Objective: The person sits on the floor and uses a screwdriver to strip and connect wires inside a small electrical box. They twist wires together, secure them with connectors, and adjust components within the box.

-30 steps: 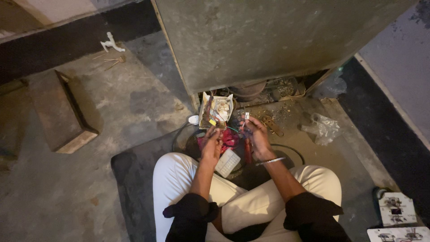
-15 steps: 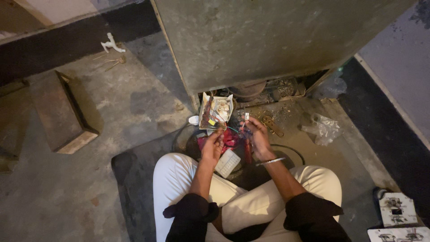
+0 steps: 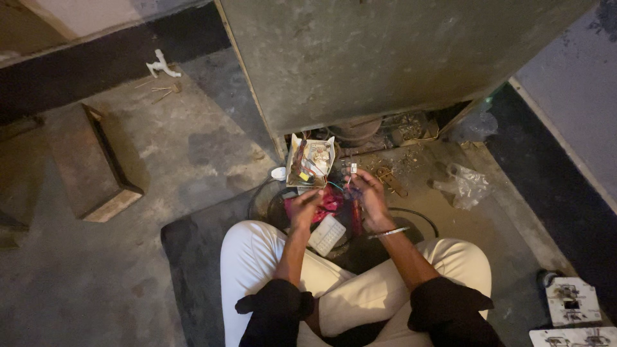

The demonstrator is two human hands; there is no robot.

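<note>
Nearest, item one: the person's crossed legs in pale trousers [image 3: 360,289], with dark sleeves [image 3: 450,308] pushed up on both forearms.

Item two: a small white ribbed block [image 3: 327,234], resting at the knees between the two forearms.

Item three: left hand [image 3: 305,207], forearm running up from the lap, wrist bent slightly inward. Fingers curled together around something small; what they grip is too small to tell. A patch of red material [image 3: 331,200] lies just beside the hand.

Item four: right hand [image 3: 367,191], raised a little higher, a thin metal bangle [image 3: 387,232] on its wrist. Thumb and forefinger pinch a small white connector [image 3: 353,168] at the fingertips, the other fingers loosely bent. Thin coloured wires [image 3: 334,186] run from between the hands toward the board.

Item five: an open white electrical board [image 3: 310,160] with wiring inside, propped just beyond the hands at the foot of a large grey metal cabinet [image 3: 385,58]. A clear plastic bag [image 3: 466,185] lies to the right; a wooden box [image 3: 90,167] sits well apart to the left.

Change against the earlier frames: slight. Both hands stay at the same spot before the board; the right hand keeps its pinch on the connector, while the left has drawn marginally lower.
</note>
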